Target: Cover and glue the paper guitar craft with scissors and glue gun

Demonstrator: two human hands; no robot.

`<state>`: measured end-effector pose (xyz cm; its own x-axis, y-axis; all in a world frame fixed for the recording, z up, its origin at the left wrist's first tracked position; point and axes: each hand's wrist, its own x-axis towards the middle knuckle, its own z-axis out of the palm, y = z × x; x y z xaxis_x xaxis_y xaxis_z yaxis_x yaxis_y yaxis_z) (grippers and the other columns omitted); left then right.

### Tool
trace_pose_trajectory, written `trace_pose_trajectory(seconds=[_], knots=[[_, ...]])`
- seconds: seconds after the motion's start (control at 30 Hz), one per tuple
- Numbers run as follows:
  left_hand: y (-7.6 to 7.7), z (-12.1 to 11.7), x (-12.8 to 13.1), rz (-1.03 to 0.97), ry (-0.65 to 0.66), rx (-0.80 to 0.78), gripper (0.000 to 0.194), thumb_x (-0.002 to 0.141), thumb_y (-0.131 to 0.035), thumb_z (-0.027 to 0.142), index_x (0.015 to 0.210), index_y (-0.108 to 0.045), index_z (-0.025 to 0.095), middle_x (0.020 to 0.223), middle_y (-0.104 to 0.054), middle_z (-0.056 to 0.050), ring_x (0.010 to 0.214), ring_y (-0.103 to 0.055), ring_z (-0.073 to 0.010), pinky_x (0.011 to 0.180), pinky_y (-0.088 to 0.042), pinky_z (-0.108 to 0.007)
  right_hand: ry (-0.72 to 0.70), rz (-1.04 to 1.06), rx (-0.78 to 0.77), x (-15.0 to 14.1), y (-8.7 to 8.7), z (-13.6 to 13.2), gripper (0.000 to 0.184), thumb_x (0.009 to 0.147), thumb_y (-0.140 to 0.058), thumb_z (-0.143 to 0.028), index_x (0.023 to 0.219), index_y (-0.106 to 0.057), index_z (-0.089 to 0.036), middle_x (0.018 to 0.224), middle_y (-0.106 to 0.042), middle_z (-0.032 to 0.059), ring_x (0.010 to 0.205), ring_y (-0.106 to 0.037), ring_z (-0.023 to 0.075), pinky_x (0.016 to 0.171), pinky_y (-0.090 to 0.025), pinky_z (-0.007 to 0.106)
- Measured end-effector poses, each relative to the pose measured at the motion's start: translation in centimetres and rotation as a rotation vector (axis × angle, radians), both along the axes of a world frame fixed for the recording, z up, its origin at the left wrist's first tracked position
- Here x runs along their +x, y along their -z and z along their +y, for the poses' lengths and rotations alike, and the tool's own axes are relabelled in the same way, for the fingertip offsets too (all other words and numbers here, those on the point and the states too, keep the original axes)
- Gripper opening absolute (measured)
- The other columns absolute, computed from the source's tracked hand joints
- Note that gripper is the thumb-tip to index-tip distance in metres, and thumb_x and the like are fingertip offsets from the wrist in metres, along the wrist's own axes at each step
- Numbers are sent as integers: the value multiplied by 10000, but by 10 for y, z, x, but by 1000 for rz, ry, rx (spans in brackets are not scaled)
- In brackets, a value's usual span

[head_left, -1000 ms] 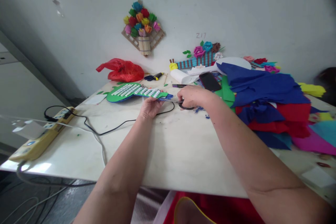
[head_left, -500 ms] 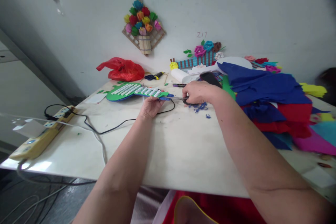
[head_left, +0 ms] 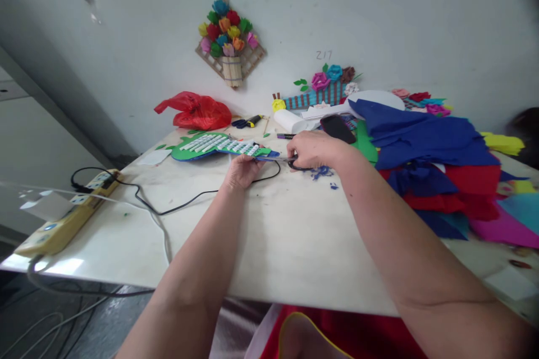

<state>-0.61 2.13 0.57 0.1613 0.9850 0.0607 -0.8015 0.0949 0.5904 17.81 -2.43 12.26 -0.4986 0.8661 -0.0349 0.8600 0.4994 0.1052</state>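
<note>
Leftward since the earlier frame, I see the right grip [head_left: 312, 149], closed round black-handled metal scissors [head_left: 291, 162], shift toward the flat green-and-blue guitar-shaped piece [head_left: 199, 147]. That lies toward the tabletop's [head_left: 290, 258] far edge, its neck pinched by my left grip [head_left: 243, 170]. Blades this near could, I judge, nick the left grip if they slip. Crumpled red plastic bag [head_left: 201, 113], far edge: contents hidden.

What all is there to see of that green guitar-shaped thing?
The guitar-shaped craft has a green face, rows of white strips, and blue along its near edge and narrow tip. It looks like paper or foam. Its rounded body is on the left, its neck pointing right. The left hand holds the neck; scissors in the right hand reach toward the tip, whether touching is unclear.
</note>
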Motion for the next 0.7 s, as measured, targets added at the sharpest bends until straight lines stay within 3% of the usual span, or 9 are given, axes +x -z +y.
trace_pose_trajectory(seconds=[0.53,0.7], knots=[[0,1,1,35,39,0,491,588,-389,-23,1031,-546,119,891,-667,-83,897,-632,-189,827,-509,-346,38,-13,43,-7,3,-3,238,667,-591,-240,879,-697,-222,935,-678,94,895,-606,251,684,-429,300],[2,2,1,34,40,2,435,581,-391,-17,950,-559,141,826,-660,-59,893,-626,-187,830,-500,-333,49,-37,84,-14,3,-11,314,672,-561,-185,963,-679,-171,951,-668,138,932,-601,264,719,-433,313]])
